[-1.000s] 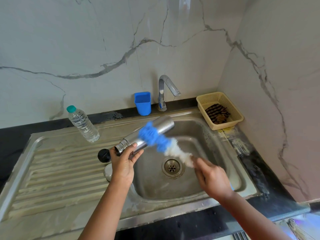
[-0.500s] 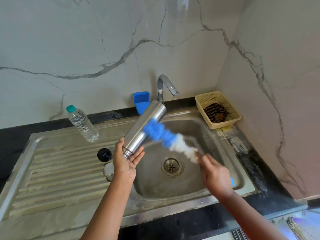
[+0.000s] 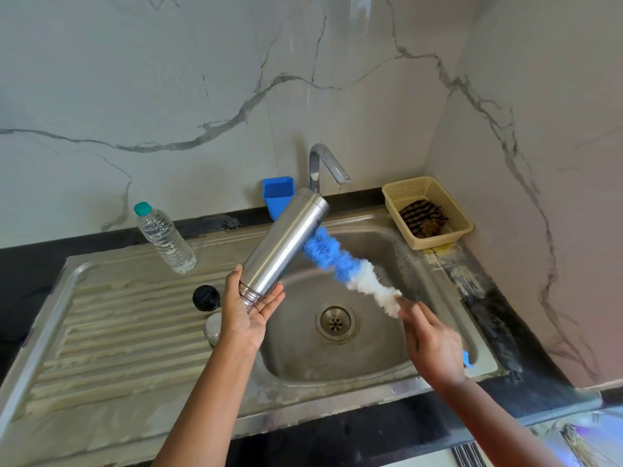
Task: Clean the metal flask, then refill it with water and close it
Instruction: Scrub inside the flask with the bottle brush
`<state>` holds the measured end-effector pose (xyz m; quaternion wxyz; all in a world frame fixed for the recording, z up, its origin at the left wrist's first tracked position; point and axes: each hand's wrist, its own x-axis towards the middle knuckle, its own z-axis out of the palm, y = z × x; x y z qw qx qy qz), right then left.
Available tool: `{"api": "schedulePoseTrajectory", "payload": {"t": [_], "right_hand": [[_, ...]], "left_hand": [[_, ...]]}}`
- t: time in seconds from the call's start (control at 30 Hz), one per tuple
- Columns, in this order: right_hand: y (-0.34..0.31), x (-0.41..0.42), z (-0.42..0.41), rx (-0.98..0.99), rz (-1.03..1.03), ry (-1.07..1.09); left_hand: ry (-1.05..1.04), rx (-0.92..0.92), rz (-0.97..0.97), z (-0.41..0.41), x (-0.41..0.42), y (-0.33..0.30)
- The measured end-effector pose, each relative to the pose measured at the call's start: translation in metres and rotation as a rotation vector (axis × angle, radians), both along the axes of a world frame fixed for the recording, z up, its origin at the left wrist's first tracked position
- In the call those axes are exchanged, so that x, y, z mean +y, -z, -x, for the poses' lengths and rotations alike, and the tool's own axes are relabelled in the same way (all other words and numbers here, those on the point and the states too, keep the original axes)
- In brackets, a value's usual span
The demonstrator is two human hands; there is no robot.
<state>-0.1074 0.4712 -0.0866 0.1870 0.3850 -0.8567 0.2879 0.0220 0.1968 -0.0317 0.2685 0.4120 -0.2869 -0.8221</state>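
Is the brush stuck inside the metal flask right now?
No, the blue and white brush held by the right hand rubs the outside of the metal flask, whose open mouth rests in the left hand.

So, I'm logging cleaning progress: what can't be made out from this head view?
- Flask interior: mouth faces the left hand, so inside unseen.
- Brush bristles: motion-blurred; contact with the flask unclear.
- Brush handle: covered by the right hand.
- Round metal piece: half hidden behind the left hand.

Steel sink unit (image 3: pixel 101 348) set in dark counter (image 3: pixel 337 436), water bottle (image 3: pixel 165 239) at 10 o'clock, black cap (image 3: pixel 206 297) and metal lid (image 3: pixel 213 329) on drainboard, blue cup (image 3: pixel 277 196) at 12, basket (image 3: pixel 426 210) at 2
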Motion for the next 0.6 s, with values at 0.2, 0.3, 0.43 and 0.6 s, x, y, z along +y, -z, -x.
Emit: {"api": "schedulePoseTrajectory", "payload": {"t": [0.2,0.3,0.43,0.6], "right_hand": [[0.007,0.007,-0.016,0.089,-0.018,-0.154],[-0.001,0.002,-0.016,0.067,0.055,-0.095],[-0.008,-0.01,-0.004,-0.042,0.126,0.092],[0.01,-0.008,-0.014,0.149,-0.023,-0.174]], "left_hand": [[-0.012,-0.013,0.01,0.003,0.002,-0.001],[0.029,-0.044,0.015,0.004,0.004,0.001],[0.055,-0.057,-0.001,0.007,0.013,0.002],[0.072,-0.039,-0.001,0.012,0.013,0.001]]}}
